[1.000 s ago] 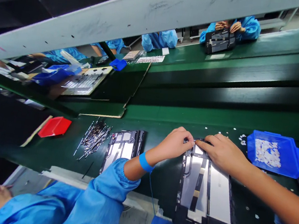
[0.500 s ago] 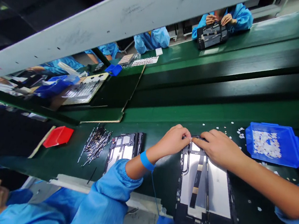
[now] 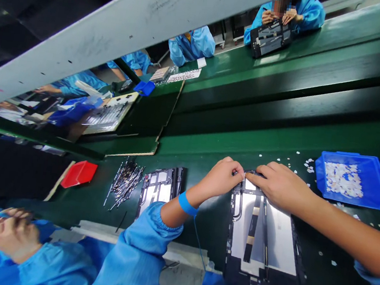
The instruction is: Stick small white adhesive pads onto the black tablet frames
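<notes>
An opened tablet (image 3: pixel 278 238) with bare metal plates, dark flat cables and a black frame lies in front of me, its near end over the table edge. At its far left corner my left hand (image 3: pixel 222 179), a blue band on the wrist, is closed in a pinch; what lies between the fingertips is too small to make out. My right hand (image 3: pixel 280 185) grips the tablet's far edge, with one finger stretched to the same corner beside the left fingertips.
A blue tray (image 3: pixel 376 186) of white scraps stands at right, with loose scraps around it. To the left are more tablet bodies (image 3: pixel 157 189), a pile of thin dark strips (image 3: pixel 125 183) and a red bin (image 3: pixel 79 174). A neighbour's hands (image 3: pixel 17 234) show lower left; co-workers sit opposite.
Both of my hands stay at the tablet's far left corner with almost no movement. The neighbour's hands at lower left have shifted right and up. The view has tilted slightly.
</notes>
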